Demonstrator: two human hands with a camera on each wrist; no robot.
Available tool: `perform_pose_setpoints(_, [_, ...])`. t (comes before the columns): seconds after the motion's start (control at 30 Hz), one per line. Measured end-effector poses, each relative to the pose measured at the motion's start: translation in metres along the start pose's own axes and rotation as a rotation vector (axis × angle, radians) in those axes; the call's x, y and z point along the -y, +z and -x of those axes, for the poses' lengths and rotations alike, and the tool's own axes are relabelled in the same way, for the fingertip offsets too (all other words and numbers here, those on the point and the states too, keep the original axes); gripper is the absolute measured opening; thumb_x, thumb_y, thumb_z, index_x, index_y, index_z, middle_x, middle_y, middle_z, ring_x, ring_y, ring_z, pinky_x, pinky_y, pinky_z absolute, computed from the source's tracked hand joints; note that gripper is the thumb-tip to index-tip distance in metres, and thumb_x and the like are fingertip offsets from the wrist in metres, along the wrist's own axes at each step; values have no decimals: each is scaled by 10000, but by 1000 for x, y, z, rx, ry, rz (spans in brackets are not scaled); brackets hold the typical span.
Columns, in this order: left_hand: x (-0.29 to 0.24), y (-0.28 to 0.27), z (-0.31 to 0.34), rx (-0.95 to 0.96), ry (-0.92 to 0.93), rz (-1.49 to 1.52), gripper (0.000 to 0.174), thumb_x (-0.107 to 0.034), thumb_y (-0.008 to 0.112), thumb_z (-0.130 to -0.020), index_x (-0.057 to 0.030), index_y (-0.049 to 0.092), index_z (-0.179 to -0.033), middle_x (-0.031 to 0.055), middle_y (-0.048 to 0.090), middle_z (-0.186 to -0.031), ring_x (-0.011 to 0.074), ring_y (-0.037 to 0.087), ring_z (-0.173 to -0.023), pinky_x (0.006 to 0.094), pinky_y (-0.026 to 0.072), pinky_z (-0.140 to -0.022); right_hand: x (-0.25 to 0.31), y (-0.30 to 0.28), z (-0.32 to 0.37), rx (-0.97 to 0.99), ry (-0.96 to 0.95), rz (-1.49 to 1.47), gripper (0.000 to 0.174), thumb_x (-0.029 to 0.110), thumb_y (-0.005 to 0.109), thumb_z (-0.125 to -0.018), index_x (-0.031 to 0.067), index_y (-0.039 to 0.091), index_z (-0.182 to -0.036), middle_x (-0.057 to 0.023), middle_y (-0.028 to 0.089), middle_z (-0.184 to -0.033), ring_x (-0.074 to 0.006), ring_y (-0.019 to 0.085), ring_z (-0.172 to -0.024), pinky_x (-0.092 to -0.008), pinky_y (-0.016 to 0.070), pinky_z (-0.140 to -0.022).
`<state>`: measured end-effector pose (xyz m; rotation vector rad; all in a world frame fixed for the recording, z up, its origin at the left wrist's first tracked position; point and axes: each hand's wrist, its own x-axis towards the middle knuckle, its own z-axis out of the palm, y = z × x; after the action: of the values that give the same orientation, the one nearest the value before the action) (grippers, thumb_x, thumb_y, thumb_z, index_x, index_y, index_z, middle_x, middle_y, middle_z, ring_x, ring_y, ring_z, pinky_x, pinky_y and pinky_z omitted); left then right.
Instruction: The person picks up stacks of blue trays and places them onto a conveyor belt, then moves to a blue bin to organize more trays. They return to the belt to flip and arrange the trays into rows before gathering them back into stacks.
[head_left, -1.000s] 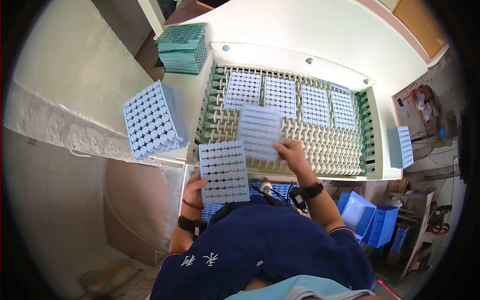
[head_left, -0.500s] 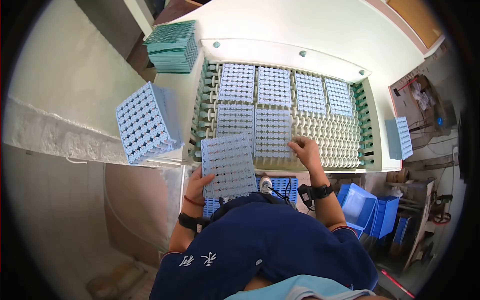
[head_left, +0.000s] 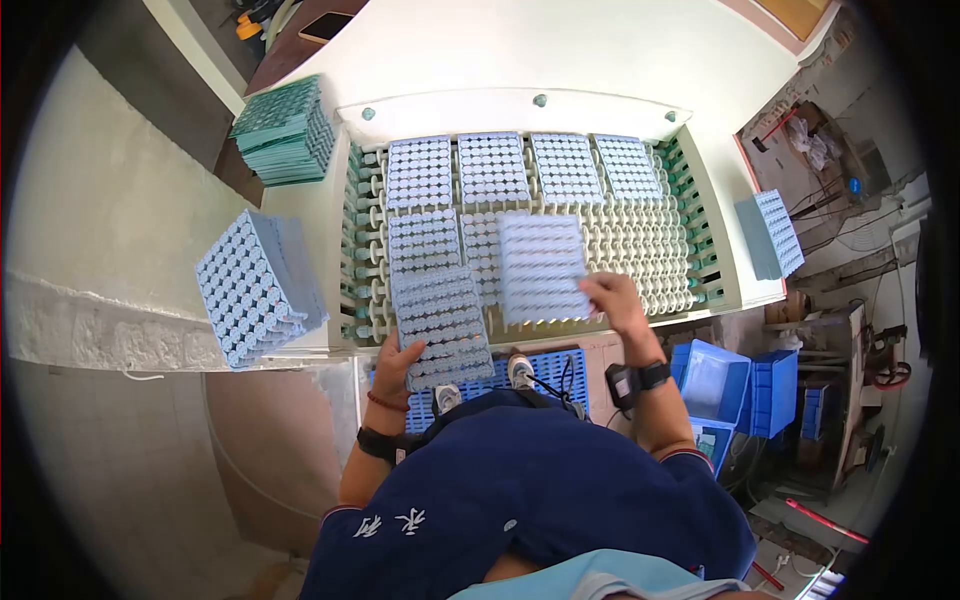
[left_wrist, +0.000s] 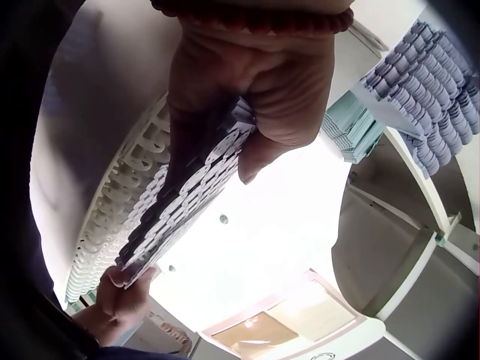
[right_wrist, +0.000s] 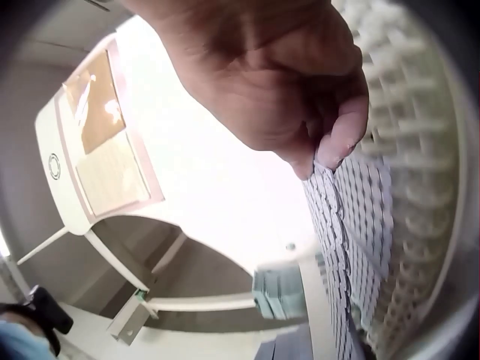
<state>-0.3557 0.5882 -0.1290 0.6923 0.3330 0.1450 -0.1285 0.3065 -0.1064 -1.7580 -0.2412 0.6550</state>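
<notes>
My left hand (head_left: pixel 394 368) grips a stack of pale blue perforated panels (head_left: pixel 440 330) by its left side, thumb on top, over the near edge of the roller bed. Between thumb and fingertips, my right hand (head_left: pixel 618 300) pinches the right edge of a single panel (head_left: pixel 543 265), slightly blurred, above the rollers (head_left: pixel 640 235). It partly covers a panel (head_left: pixel 480 240) lying in the near row. In the right wrist view the right hand (right_wrist: pixel 277 90) pinches the panel's edge; the left wrist view shows the left hand (left_wrist: pixel 255 82) around the stack (left_wrist: pixel 187 187).
Four panels lie along the far row, including one at the left (head_left: pixel 419 172). A blue stack (head_left: pixel 250 285) and a green stack (head_left: pixel 285 130) stand on the left ledge, another blue stack (head_left: pixel 776 235) on the right. Blue crates (head_left: pixel 712 382) are at the lower right.
My right hand, empty half a second ago beside the second near-row panel, now holds another panel above it. The view has shifted, so the bed appears further left. The left hand still grips the stack.
</notes>
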Motion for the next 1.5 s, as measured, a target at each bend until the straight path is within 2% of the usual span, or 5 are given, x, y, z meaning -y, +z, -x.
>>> perform_pose_setpoints(0.47, [5,-20,25,-61,77,38,452,-19,550,-841,35,397,-1263,171,538,-1189,273,567,-1050,397,481,-886,-43,-165,-30,-653,-144,1161,365,272,732,-716,9,670,-962,-150,654,-875,-277,628,-739,-362,502,-669])
perform_pose_setpoints(0.9, [3,-8,29,-26,92,17,447,-53,575,-828,51,423,-1236,185,553,-1164,264,588,-1020,383,505,-856,9,74,-53,114,-769,1253,593,458,570,-818,91,453,-1269,-147,439,-1333,-287,399,-1252,-416,310,-1032])
perform_pose_setpoints(1.17, [-3,-20,49,-26,86,150,449,-48,528,-830,56,420,-1253,192,549,-1179,294,572,-1049,411,474,-899,34,97,-31,116,-748,893,485,355,627,-815,58,537,-1188,-172,544,-1192,-294,545,-1073,-404,440,-892])
perform_pose_setpoints(1.33, [-9,-4,43,-51,85,130,449,-26,513,-826,48,419,-1258,190,542,-1188,295,550,-1082,401,459,-917,37,123,1,650,-13,138,266,248,655,-830,-3,665,-916,-82,652,-729,-127,611,-636,-258,500,-587])
perform_pose_setpoints(1.5, [-3,-20,32,-151,116,-169,467,-32,558,-806,47,422,-1245,169,552,-1157,279,559,-1048,392,465,-903,29,133,10,628,27,198,229,207,648,-832,-13,664,-771,-61,636,-626,-98,599,-542,-237,478,-507])
